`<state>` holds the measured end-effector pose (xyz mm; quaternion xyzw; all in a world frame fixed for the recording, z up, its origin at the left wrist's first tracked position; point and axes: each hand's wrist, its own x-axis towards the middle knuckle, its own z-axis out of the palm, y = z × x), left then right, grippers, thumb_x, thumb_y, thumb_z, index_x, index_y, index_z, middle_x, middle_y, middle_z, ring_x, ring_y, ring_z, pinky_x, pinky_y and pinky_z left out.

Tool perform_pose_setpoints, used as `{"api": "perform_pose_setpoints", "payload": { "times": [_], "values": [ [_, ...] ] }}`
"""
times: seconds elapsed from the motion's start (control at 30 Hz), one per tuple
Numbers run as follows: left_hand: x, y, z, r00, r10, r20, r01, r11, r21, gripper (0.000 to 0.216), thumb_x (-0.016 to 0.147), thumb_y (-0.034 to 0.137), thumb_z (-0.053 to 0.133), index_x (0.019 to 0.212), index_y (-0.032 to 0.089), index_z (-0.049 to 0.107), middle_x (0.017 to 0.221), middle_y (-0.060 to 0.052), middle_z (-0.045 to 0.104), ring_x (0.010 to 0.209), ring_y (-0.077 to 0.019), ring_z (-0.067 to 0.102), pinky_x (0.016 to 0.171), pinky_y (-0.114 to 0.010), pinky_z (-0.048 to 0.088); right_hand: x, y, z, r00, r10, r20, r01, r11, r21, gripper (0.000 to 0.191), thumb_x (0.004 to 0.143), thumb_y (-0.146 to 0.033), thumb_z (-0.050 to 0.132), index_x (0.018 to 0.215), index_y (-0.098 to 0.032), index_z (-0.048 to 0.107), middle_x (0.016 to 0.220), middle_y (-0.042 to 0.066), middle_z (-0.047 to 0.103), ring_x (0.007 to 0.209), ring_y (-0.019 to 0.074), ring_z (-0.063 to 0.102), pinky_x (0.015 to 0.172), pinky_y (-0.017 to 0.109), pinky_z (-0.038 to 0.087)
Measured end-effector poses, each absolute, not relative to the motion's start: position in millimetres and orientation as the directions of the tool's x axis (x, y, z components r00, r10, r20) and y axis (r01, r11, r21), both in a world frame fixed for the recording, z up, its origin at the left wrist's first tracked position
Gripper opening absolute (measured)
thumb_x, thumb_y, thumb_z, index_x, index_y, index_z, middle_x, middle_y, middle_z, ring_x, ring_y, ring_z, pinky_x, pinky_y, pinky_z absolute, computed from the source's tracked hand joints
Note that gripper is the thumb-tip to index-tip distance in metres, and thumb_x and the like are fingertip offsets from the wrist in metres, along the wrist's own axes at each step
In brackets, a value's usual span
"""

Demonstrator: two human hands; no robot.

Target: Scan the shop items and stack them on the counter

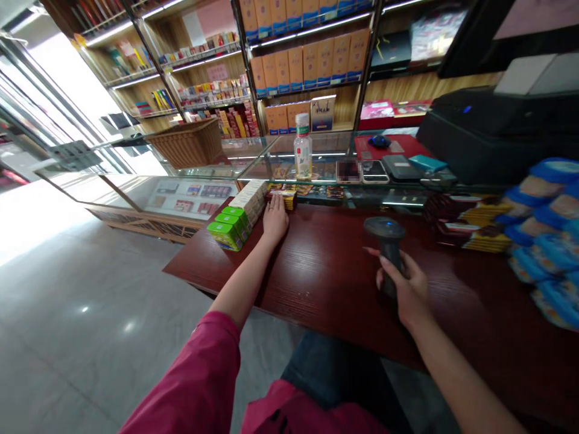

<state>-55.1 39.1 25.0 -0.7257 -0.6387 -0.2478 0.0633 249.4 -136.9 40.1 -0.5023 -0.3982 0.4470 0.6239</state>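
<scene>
The handheld scanner [385,228] stands roughly upright in my right hand [409,280], nearer to me than the clear bottle [303,150] and off to its right; the fingers wrap the handle. My left hand [275,222] reaches to the small yellow-and-brown packets [290,199], which lie on the surface just short of the bottle and slightly to its left; the fingers stretch over them, though from where I operate I cannot tell whether they pinch or merely rest. To do this well, I judge, the left fingers should press lightly and flat, keeping the packets squared and their print uncovered, while the right wrist stays loose and the scanner's head clear of my fingertips. The dark wooden surface [316,271] extends toward me from the bottle and carries some glare. To the bottle's left and nearer to me stand green boxes [228,229] and, behind them, a row of pale boxes [249,198]; far to its right are brown-and-yellow packs [474,224] and stacked blue containers [549,241]. Two phones [374,170] lie just right of the bottle. Beyond it to the left sits a wicker basket [185,143], and behind it shelves hold tan boxes [312,63]; grey floor [90,343] spreads to its near left.
</scene>
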Motion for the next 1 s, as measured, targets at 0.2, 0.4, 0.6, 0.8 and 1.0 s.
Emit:
{"api": "perform_pose_setpoints", "payload": {
  "times": [0.2, 0.4, 0.6, 0.8, 1.0],
  "values": [
    [31.0, 32.2, 29.5, 0.243, 0.823, 0.513, 0.867, -0.422, 0.266, 0.07, 0.09, 0.009, 0.048, 0.159, 0.005, 0.034, 0.167, -0.021, 0.031, 0.159, -0.0283, 0.024, 0.131, -0.046, 0.021, 276.2, -132.2, 28.5, 0.694, 0.719, 0.032, -0.229, 0.263, -0.937, 0.047, 0.069, -0.053, 0.082, 0.096, -0.024, 0.056, 0.108, 0.01, 0.078, 0.043, 0.0093, 0.05, 0.041, 0.028, 0.041],
    [185.9, 13.1, 30.3, 0.632, 0.555, 0.541, 0.493, -0.826, 0.271, 0.062, 0.096, 0.014, 0.044, 0.157, 0.009, 0.037, 0.167, -0.018, 0.033, 0.16, -0.0227, 0.023, 0.131, -0.043, 0.024, 330.6, -157.8, 24.2, 0.681, 0.728, 0.083, -0.198, 0.292, -0.936, 0.046, 0.07, -0.045, 0.083, 0.101, -0.023, 0.058, 0.102, 0.004, 0.076, 0.047, 0.009, 0.055, 0.047, 0.026, 0.048],
    [298.0, 4.3, 22.2, 0.715, 0.535, 0.451, 0.397, -0.841, 0.368, 0.061, 0.094, 0.007, 0.05, 0.154, 0.011, 0.043, 0.164, -0.019, 0.04, 0.158, -0.0228, 0.029, 0.129, -0.043, 0.027, 354.7, -183.7, 19.4, 0.661, 0.739, 0.131, -0.147, 0.299, -0.943, 0.041, 0.078, -0.042, 0.076, 0.11, -0.024, 0.059, 0.108, 0.006, 0.076, 0.049, 0.0091, 0.052, 0.049, 0.027, 0.046],
    [286.8, -5.0, 19.0, 0.6, 0.68, 0.421, 0.433, -0.719, 0.544, 0.051, 0.098, 0.005, 0.046, 0.142, 0.027, 0.062, 0.153, -0.006, 0.057, 0.147, -0.0219, 0.048, 0.123, -0.039, 0.039, 353.8, -182.3, 20.8, 0.645, 0.757, 0.105, -0.188, 0.29, -0.938, 0.036, 0.079, -0.041, 0.074, 0.107, -0.025, 0.058, 0.111, 0.006, 0.076, 0.049, 0.0089, 0.052, 0.049, 0.028, 0.046],
    [211.1, -5.2, 25.3, 0.335, 0.866, 0.372, 0.315, -0.475, 0.822, 0.03, 0.098, 0.02, 0.06, 0.123, 0.023, 0.076, 0.126, -0.007, 0.076, 0.119, -0.0265, 0.07, 0.109, -0.039, 0.052, 348.6, -188.6, 28.8, 0.48, 0.873, 0.091, -0.255, 0.238, -0.937, 0.04, 0.074, -0.038, 0.079, 0.107, -0.025, 0.06, 0.103, 0.004, 0.077, 0.047, 0.0085, 0.049, 0.042, 0.025, 0.04]
  ]
}}
